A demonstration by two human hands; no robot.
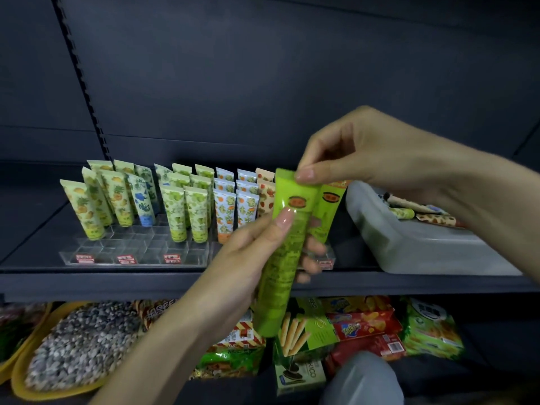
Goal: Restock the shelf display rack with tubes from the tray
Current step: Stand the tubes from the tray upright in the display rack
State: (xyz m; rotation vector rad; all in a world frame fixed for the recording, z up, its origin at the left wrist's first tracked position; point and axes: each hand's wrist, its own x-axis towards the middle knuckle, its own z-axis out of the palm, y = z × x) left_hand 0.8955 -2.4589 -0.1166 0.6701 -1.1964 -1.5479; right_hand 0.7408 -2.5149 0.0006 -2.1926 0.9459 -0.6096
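Your left hand (248, 252) wraps the green tube (277, 287) around its body, thumb across the front, while your right hand (365, 153) pinches its crimped top edge, likely to keep it upright and cap-down for slotting. The display rack (140, 249), front cells bare, sits at nine o'clock from the tube. The tray (409, 244), holding spare tubes (403, 213), lies at three o'clock.

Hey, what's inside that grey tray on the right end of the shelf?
A few patterned tubes lie flat in the tray. The right forearm covers the rest of it, so the full count is hidden.
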